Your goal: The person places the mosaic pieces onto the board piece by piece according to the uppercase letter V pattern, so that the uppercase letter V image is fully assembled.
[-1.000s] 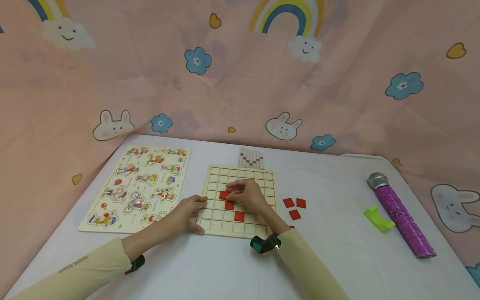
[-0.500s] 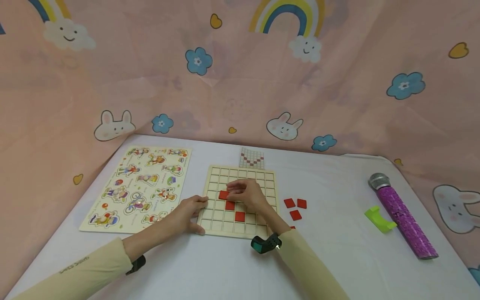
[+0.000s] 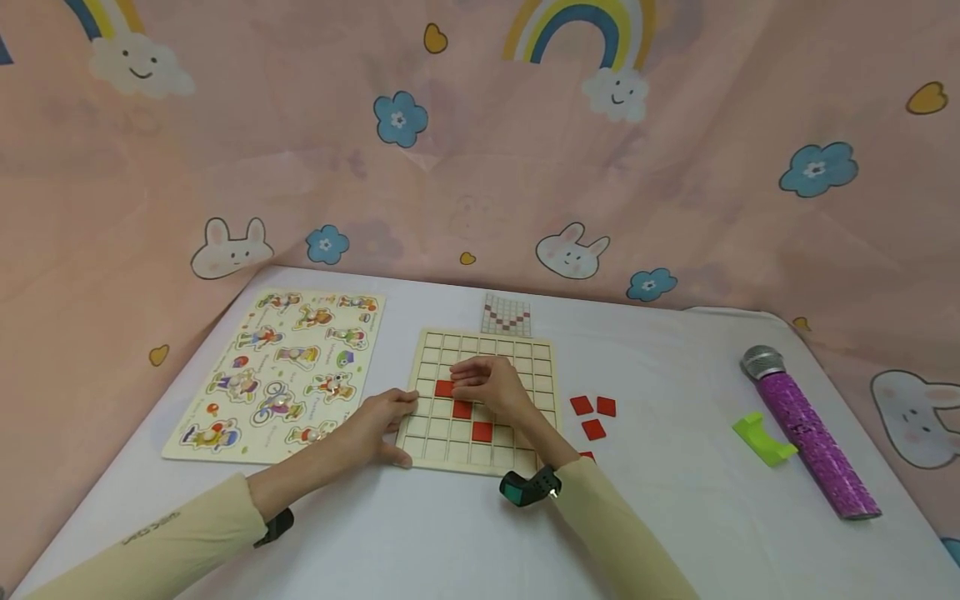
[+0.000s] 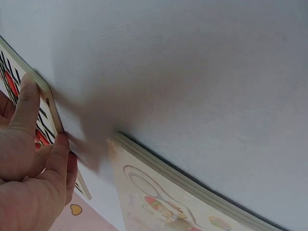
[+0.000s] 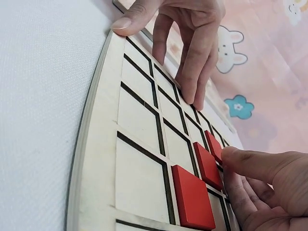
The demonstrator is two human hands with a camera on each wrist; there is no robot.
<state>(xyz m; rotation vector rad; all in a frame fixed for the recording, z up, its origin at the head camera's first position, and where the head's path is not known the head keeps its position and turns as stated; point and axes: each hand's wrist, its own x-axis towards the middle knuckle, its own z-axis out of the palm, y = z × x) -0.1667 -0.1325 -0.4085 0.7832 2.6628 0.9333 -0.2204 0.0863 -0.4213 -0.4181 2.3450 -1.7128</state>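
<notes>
A pale wooden grid board [image 3: 433, 428] has three red tiles in its recesses, in a diagonal: the upper left tile [image 3: 444, 388], a middle tile [image 3: 462, 409] and a lower right tile [image 3: 482, 432]. My left hand [image 3: 372, 429] grips the board's left edge, its thumb at the near corner. In the right wrist view, my right hand [image 5: 269, 185] has its thumb tip against the farthest red tile [image 5: 213, 145]. Its other fingers are bent and partly hidden beyond the board. Seen from above, the right hand's thumb and index finger stand apart.
Several loose red tiles [image 3: 594, 430] lie right of the board. A small pattern card [image 3: 506, 315] is behind it. A picture puzzle [image 3: 298, 356] lies at the left. At the far right are a purple microphone [image 3: 817, 446] and a green curved piece [image 3: 763, 439].
The whole head view has shifted slightly. Both hands keep nearly the same places on the board, with the right thumb still beside the upper left tile.
</notes>
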